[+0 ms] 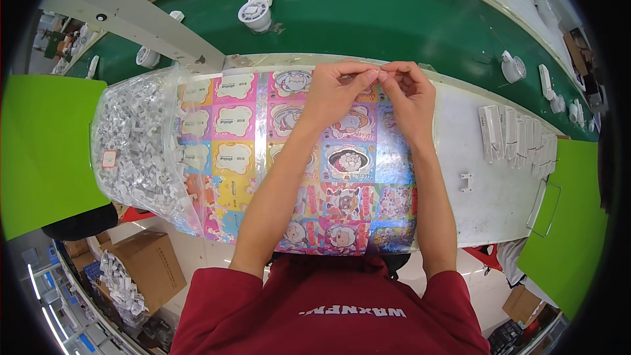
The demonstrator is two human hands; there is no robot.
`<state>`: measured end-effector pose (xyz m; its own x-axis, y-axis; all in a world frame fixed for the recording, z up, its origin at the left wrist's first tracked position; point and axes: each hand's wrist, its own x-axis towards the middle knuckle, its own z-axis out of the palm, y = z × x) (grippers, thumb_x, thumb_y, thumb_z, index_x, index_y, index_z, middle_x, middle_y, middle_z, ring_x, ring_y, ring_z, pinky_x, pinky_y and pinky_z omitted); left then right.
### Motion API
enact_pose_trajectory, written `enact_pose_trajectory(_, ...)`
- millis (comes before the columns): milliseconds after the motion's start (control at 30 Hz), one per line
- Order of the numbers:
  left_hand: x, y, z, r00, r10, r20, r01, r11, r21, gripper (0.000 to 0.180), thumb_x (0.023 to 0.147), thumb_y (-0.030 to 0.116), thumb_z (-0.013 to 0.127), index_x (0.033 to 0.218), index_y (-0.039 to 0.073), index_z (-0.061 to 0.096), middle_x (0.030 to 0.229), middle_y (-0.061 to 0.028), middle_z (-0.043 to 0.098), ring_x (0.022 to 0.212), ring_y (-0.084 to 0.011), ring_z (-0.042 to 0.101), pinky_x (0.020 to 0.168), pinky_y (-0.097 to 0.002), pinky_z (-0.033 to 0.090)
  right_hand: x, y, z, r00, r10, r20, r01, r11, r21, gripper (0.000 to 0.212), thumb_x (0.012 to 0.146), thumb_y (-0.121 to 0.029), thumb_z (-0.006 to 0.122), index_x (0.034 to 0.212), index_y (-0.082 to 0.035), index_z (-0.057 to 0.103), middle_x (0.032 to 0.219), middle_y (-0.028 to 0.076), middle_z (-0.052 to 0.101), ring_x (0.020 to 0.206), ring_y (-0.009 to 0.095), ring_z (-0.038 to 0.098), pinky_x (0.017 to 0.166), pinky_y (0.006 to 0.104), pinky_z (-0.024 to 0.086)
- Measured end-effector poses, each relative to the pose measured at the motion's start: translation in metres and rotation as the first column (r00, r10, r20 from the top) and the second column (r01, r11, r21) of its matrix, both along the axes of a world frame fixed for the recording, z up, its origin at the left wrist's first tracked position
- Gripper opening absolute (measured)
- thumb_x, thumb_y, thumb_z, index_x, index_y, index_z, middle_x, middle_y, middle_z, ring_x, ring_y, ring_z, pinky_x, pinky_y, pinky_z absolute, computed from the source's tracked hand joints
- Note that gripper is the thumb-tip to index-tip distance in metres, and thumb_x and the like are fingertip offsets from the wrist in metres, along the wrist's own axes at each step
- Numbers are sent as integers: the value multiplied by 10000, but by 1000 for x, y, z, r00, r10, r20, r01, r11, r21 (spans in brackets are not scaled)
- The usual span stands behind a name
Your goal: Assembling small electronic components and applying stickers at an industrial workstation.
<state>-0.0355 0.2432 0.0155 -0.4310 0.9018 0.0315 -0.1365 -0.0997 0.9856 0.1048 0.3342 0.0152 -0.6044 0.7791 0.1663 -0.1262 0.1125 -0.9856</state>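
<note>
Green conveyor belt [368,23] runs along the far side of a white worktable [490,207], w/ a round white cup-shaped unit [255,16] standing on it. Nearer, a cartoon-print sheet [348,163] covers the table's middle; a clear bag [135,135] full of small white pcs lies to the L, and a row of long white casings [491,133] plus one loose white bracket [466,183] sit to the R. L hand [327,97] and R hand [414,100] meet above the sheet's far edge, thumbs and index fingers pinched tip to tip on what's prob. a tiny pale part [381,75], mostly hidden, so can't tell its shape. Likely v. light, stiff plastic, a bit slippery, thin bits snappable; best held by its edges, thumb vs. index, w/ little squeeze.
</note>
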Motion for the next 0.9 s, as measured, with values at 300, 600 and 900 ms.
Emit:
enact_pose_trajectory(300,-3,2,-5,990,19,-142,-11,998,59,151,967,77,687,1056,-13,769,951,-31,705,882,-110,677,686,-232,555,-2,-1,0,998,-9,57,9,1000,7,139,956,-55,704,1080,9,700,963,25,708,870,69,641,798,217,505)
enact_pose_trajectory(600,-3,-1,2,1000,6,14,-6,1000,-16,151,965,67,686,1060,-25,758,1001,-61,731,906,-121,675,789,-257,548,-3,-1,1,1000,9,-10,-9,999,-52,152,938,-62,715,1072,11,724,896,38,723,806,81,642,740,231,516)
enact_pose_trajectory(900,-5,-3,-2,992,-24,120,10,993,121,140,959,69,697,1052,-18,757,963,-62,737,842,-113,655,761,-256,545,1,0,4,988,142,-61,-148,981,-123,194,950,-19,688,1141,11,685,1019,44,723,914,98,652,827,245,519)
